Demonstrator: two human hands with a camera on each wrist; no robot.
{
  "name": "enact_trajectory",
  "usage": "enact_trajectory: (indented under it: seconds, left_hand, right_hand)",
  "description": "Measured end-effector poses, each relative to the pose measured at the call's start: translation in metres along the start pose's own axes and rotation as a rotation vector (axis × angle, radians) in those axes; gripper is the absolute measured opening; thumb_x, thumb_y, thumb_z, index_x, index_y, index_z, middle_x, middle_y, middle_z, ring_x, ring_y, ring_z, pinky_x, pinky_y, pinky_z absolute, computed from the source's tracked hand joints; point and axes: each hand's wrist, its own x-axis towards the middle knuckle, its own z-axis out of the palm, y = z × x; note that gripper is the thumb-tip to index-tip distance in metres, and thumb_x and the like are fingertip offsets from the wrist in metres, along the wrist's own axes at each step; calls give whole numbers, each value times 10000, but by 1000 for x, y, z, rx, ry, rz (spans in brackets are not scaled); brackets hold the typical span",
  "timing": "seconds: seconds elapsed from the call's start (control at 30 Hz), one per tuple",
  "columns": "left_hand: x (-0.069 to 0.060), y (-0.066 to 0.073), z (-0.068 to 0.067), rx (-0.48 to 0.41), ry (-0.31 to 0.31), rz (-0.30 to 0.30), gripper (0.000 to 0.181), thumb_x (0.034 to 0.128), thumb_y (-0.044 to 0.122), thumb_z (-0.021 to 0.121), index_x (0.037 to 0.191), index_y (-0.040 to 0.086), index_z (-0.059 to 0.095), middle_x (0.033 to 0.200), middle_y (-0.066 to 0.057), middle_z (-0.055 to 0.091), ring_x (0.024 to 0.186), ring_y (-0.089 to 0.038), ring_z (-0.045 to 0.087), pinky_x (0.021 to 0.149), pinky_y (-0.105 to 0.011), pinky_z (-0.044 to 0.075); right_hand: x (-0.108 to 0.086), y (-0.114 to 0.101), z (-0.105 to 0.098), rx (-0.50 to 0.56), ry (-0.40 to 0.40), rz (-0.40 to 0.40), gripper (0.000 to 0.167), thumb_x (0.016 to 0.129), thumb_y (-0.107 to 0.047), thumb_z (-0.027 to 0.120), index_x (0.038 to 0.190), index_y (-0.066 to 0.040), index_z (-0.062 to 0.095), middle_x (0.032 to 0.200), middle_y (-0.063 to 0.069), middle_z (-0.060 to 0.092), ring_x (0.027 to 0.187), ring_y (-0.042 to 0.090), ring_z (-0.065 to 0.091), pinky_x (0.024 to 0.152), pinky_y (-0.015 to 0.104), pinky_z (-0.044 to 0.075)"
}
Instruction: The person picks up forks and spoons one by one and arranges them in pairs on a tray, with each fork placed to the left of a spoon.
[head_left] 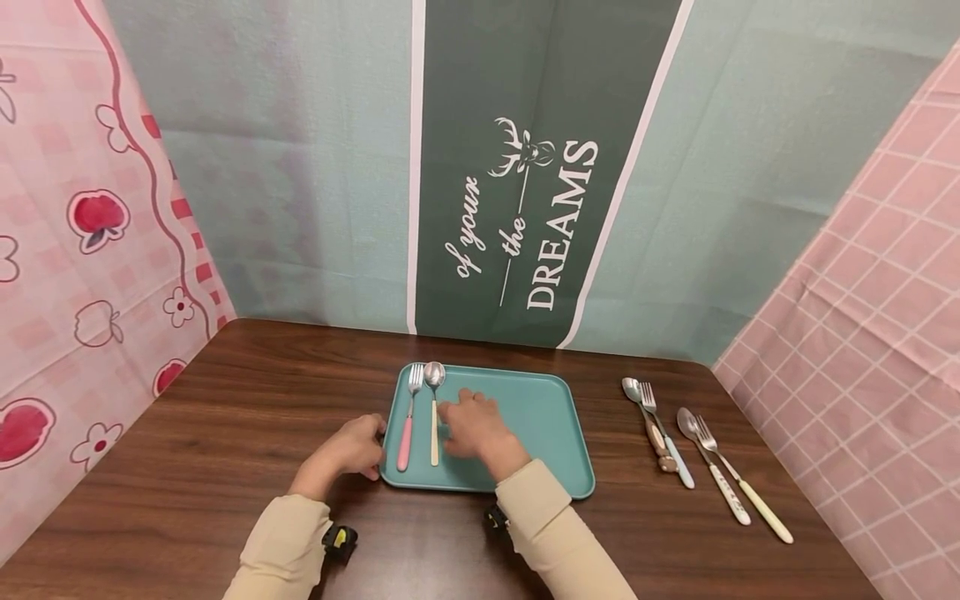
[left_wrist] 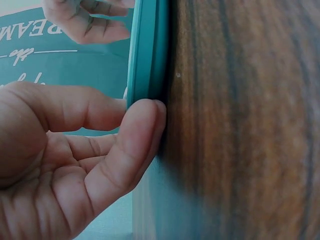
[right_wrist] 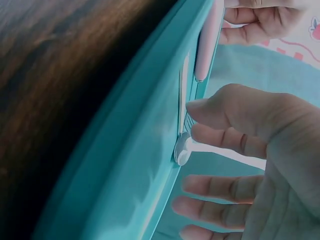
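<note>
A teal tray [head_left: 536, 425] lies on the wooden table. Near its left side a pink-handled fork [head_left: 405, 440] and a cream-handled spoon [head_left: 434, 429] lie side by side, heads toward the back. My left hand [head_left: 357, 446] is at the tray's left edge. In the left wrist view, its thumb and index finger pinch the tray rim [left_wrist: 150, 55]. Over the tray, just right of the spoon, my right hand [head_left: 478, 427] holds nothing. The right wrist view shows its fingers [right_wrist: 215, 207] apart and loosely extended, with the thumb near the spoon handle.
Right of the tray, a spoon [head_left: 632, 388] with a brown handle lies beside a blue-handled fork [head_left: 678, 461]. Farther right are a spoon [head_left: 727, 492] with a white patterned handle and a pale-yellow-handled fork [head_left: 763, 510]. Hanging cloths surround the table [head_left: 247, 417] at back and sides.
</note>
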Motion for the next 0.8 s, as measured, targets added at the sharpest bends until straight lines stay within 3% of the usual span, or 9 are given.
enact_trajectory:
  seconds: [0.37,0.6,0.8]
  left_hand:
    - [-1,1,0,4,-8,-6,289,700,-148,490,986,-106,504,677,-129,538,502,-199,577,477,-307,540]
    - [-1,1,-1,6,-17,-17,281,721,-148,495,999,-104,502,684,-131,523,522,-200,571,487,-307,541]
    - [-1,2,-1,3,-14,-16,273,715,-150,488,983,-97,507,676,-133,520,519,-201,559,482,-308,539]
  right_hand:
    - [-3,10,3,42,0,12,404,733,-287,712,1110,-173,624,976,101,536,873,281,529,639,420,501]
    - [-6,18,5,37,20,14,321,714,-316,718,948,-178,549,906,96,472,804,272,472,653,449,457]
    - [-10,27,8,34,20,25,340,698,-344,735,945,-201,550,927,88,457,814,271,439,698,482,436]
